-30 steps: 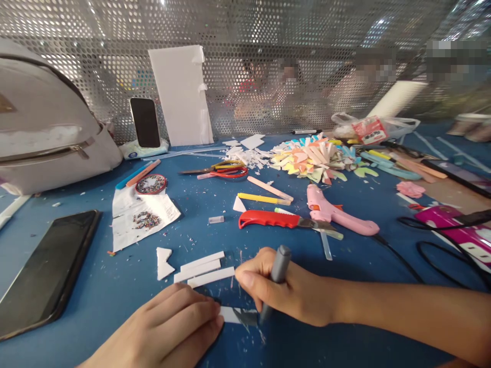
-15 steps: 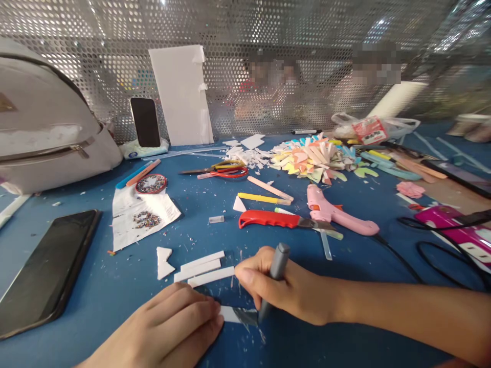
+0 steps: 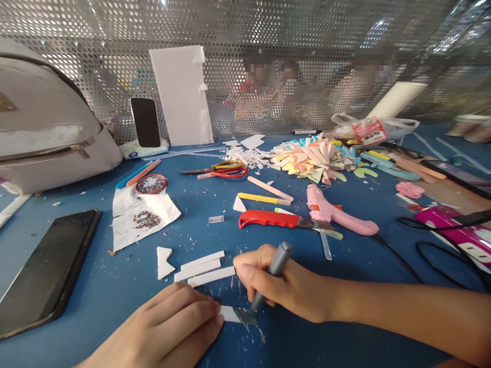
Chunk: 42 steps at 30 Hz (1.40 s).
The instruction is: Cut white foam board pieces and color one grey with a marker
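Note:
Gripped in my right hand is a grey marker, slanted, its lower end at the dark grey end of a white strip. My left hand is closed over the strip's other end and holds it against the blue table; its fingertips hide that part. Just beyond my fingers lie several plain white strips side by side. A notched white piece rests to their left. Farther off is a red-handled utility knife, its blade touching a pink glue gun.
A phone and a pale backpack occupy the left. Scissors and a heap of coloured cut pieces lie farther back. On the right, a pink power strip has black cables. A perforated metal screen stands behind.
The marker's lower end has shifted slightly left over the darkened part, and its shaft leans more. My right hand moved a little with it; my left hand stayed put.

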Tool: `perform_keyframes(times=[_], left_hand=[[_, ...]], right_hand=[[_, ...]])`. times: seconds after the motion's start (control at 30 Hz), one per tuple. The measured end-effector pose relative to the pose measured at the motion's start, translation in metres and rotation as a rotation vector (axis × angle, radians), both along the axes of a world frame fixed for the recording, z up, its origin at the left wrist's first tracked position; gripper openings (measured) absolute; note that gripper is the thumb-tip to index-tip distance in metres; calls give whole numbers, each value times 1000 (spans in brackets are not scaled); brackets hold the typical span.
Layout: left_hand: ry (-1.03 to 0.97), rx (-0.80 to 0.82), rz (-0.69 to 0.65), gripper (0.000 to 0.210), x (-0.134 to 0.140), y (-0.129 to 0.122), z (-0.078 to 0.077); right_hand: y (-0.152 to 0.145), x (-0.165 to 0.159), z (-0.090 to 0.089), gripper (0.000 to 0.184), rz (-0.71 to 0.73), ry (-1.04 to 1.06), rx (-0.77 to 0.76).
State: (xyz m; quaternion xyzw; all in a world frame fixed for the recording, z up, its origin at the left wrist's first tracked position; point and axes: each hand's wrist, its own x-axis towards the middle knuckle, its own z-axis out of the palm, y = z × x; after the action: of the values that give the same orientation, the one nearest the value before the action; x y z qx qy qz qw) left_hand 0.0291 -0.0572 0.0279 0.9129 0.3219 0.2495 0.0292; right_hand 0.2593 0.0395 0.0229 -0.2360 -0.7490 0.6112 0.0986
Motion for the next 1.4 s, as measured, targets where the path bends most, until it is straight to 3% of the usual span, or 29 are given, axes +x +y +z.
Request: perform_keyframes(times=[1.4], left_hand=[[-5,25,6,35,1,0,1]], right_hand=[[0,0,1,58,-5,15,25]])
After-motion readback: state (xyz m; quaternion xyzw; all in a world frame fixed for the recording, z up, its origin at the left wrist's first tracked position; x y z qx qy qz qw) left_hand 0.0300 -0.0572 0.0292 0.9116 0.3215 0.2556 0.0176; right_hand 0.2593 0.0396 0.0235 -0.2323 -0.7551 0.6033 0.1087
